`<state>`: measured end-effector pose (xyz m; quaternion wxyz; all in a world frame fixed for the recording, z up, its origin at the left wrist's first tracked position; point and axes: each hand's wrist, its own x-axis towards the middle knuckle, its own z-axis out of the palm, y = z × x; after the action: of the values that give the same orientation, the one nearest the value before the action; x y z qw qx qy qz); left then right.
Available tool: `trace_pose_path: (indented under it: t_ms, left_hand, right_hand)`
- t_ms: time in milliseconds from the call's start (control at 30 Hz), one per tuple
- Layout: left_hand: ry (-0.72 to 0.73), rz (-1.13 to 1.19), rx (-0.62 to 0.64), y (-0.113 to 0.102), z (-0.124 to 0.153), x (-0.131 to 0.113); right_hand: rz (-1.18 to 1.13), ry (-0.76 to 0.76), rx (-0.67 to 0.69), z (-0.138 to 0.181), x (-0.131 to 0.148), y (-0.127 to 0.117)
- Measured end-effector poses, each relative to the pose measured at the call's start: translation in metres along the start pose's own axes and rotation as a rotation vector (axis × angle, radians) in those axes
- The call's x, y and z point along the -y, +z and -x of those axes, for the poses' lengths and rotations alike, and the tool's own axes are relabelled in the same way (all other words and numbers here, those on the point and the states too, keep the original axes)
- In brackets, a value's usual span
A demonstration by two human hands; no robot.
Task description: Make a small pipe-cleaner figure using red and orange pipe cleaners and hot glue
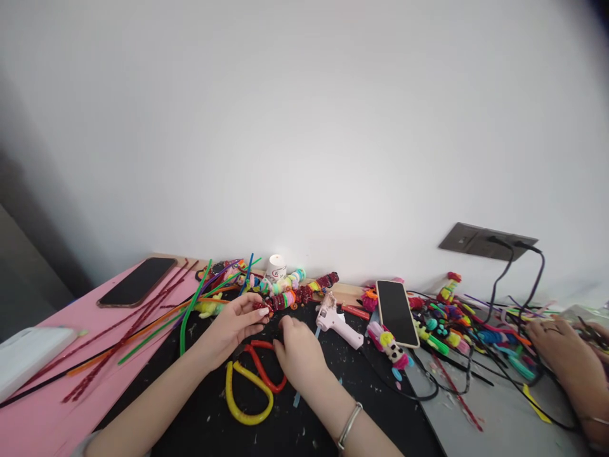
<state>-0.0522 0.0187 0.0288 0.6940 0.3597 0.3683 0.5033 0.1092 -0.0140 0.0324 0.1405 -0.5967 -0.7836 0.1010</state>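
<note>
My left hand is closed, its thumb and fingertips pinched at the dark red end of a coiled pipe-cleaner piece. Dark red, yellow and green bands run along that piece. Close beside it my right hand has its fingers curled in; what they hold, if anything, is hidden. Below the hands lie a yellow loop and a red loop, which look like scissor handles; no blades show. A pale pink glue gun lies on the black mat, right of my right hand.
Loose pipe cleaners and a dark phone lie on the pink surface at left. A paper cup stands by the wall. Another phone, fuzzy figures and black cords lie at right. A co-worker's hand is at far right.
</note>
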Motion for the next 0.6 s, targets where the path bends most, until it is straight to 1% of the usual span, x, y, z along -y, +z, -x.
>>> trace_pose_path:
  t_ms: [100, 200, 300, 367, 400, 467, 533, 600]
  left_hand:
    - [-0.045, -0.029, -0.008, 0.003, 0.002, 0.003]
    - [-0.075, -0.054, -0.006, 0.005, 0.004, 0.005]
    - [-0.089, -0.059, -0.021, 0.005, 0.003, 0.006]
    - [-0.088, -0.059, -0.023, 0.005, 0.002, 0.007]
    - [-0.088, -0.061, -0.022, 0.004, 0.001, 0.008]
    - [-0.091, -0.065, -0.024, 0.003, 0.0, 0.009]
    - [-0.105, -0.065, -0.033, 0.003, 0.0, 0.011]
    - [-0.122, -0.064, -0.04, 0.003, 0.0, 0.012]
  right_hand:
    - [-0.018, -0.057, 0.062, -0.005, -0.006, 0.008]
    - [-0.042, -0.1, 0.068, -0.006, -0.009, 0.012]
    - [-0.073, -0.122, 0.059, -0.008, -0.015, 0.008]
    - [-0.108, -0.118, 0.017, -0.01, -0.023, 0.002]
    - [-0.153, -0.107, -0.035, -0.012, -0.028, -0.003]
    - [-0.202, -0.042, -0.112, -0.013, -0.041, -0.013]
    - [-0.163, 0.032, -0.193, -0.012, -0.056, -0.023]
    - [-0.048, 0.111, -0.297, -0.006, -0.072, -0.029]
